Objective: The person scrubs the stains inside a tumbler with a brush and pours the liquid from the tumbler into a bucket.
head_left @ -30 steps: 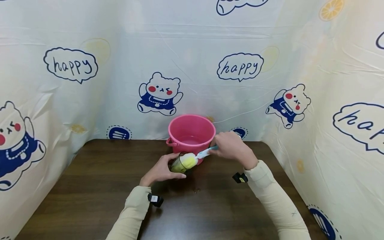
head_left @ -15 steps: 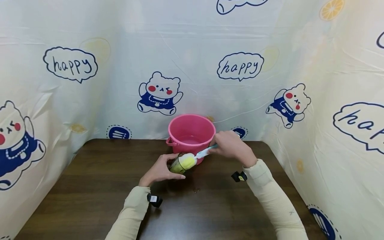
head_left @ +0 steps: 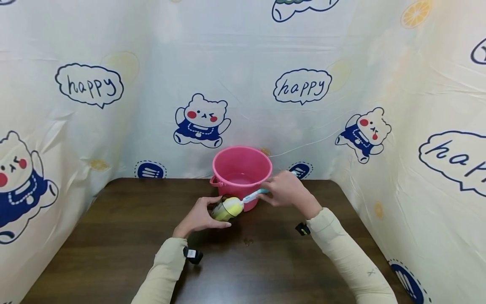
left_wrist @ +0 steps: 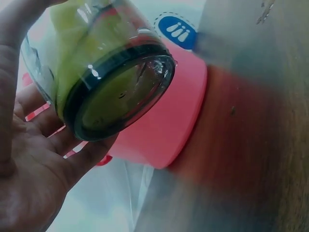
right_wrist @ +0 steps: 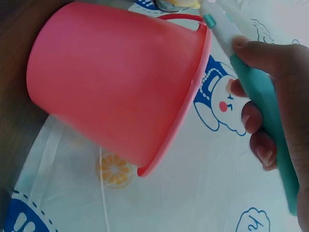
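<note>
My left hand (head_left: 200,216) grips a clear drinking glass (left_wrist: 104,87), tilted with its mouth toward the right. In the left wrist view its thick base faces the camera, and yellow sponge shows through the wall. That sponge is the yellow and white head (head_left: 233,206) of a cup brush, pushed into the glass. My right hand (head_left: 284,188) holds the brush by its white and teal handle (right_wrist: 260,96), fingers curled round it and thumb laid along it. Both hands are in front of a pink bucket (head_left: 243,169), the glass being off the table.
The pink bucket stands at the table's back edge, its side handle (head_left: 215,181) toward the left. A few water drops (head_left: 248,242) lie on the dark wooden table (head_left: 235,274). A printed curtain (head_left: 243,63) hangs behind and along both sides.
The brush head has gone deeper into the glass as my right hand moved slightly left and down. The left hand has shifted a little left and still holds the glass.
</note>
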### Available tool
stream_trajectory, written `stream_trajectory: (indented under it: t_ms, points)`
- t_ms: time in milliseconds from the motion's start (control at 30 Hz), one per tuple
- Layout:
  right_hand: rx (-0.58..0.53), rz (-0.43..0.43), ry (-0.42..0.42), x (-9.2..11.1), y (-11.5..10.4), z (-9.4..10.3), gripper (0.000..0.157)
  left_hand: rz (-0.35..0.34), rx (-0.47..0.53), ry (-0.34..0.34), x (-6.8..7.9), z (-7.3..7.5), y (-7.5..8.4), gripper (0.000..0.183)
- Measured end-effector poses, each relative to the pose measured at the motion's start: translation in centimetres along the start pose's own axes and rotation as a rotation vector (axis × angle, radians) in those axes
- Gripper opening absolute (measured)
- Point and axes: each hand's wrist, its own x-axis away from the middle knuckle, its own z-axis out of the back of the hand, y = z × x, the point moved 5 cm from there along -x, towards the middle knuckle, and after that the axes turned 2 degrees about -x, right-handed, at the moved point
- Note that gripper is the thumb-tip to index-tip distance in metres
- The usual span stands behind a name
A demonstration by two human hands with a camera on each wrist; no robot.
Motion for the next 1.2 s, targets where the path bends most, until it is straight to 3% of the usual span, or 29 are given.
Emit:
stream_trajectory:
  t_ms: [100, 333, 567, 700, 900, 1033, 1200]
  points:
    - [0.039, 0.040, 0.036, 0.0, -0.1, 0.3, 0.028, -0.017, -0.003, -0.001, 0.1, 0.0, 0.0, 0.094]
    - [-0.051, -0.024, -0.021, 0.3, 0.8, 0.0, 0.027, -0.061, 0.024, -0.030, 0.0, -0.2, 0.1, 0.079]
    - [-0.040, 0.013, -0.017, 0.2, 0.4, 0.4, 0.029, -0.119, 0.008, -0.026, -0.3, -0.8, 0.3, 0.066]
    - [-0.041, -0.053, -0.021, -0.1, 0.7, 1.1, 0.027, -0.145, 0.015, -0.013, -0.3, -1.1, 0.8, 0.068]
    - [-0.110, -0.178, -0.105, -0.3, 1.1, 1.4, 0.026, -0.197, 0.038, 0.033, -0.2, -1.0, 1.4, 0.065]
    - [-0.112, -0.187, -0.130, -0.2, 0.8, 1.8, 0.036, -0.199, 0.070, 0.035, -0.2, -1.4, 1.4, 0.065]
    - [-0.029, -0.123, -0.103, -0.4, -0.2, 3.2, 0.051, -0.193, 0.105, 0.028, -0.2, -2.3, 1.5, 0.065]
